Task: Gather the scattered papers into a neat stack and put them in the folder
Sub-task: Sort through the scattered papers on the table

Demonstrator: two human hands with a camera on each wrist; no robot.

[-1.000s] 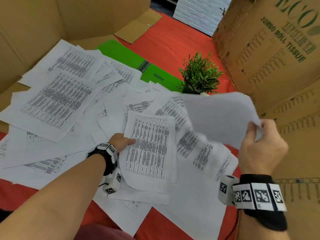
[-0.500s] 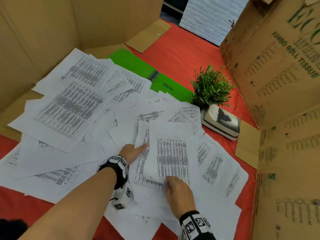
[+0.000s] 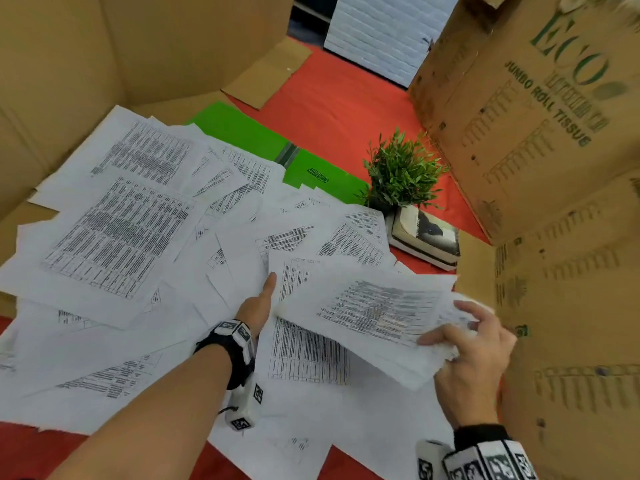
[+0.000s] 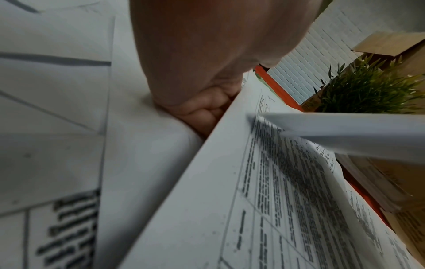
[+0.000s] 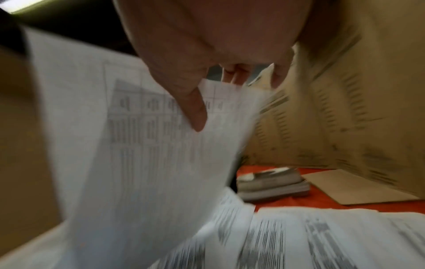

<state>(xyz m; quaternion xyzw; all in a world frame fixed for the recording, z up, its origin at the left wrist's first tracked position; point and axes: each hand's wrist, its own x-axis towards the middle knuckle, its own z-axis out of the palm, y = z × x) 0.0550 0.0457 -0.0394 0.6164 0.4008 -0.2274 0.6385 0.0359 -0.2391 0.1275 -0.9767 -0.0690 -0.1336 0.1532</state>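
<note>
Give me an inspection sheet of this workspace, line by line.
Surface: red cloth, mostly papered over.
Job's things: scattered papers overlapping; green folder lying open, partly under them.
Clutter: potted plant, book.
Grippers: left hand at the edge of a small stack; right hand pinches a lifted sheet.
Cables: nothing seen.
Surroundings: cardboard boxes, white brick panel.

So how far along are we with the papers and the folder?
Early stage. Done: little; a few sheets sit together under the left hand, which steadies their edge. In hand: the right hand pinches a printed sheet, lifted over that small pile. Left: most of the scattered papers remain spread across the red surface, and the green folder lies open, partly covered, with nothing stacked in it.
</note>
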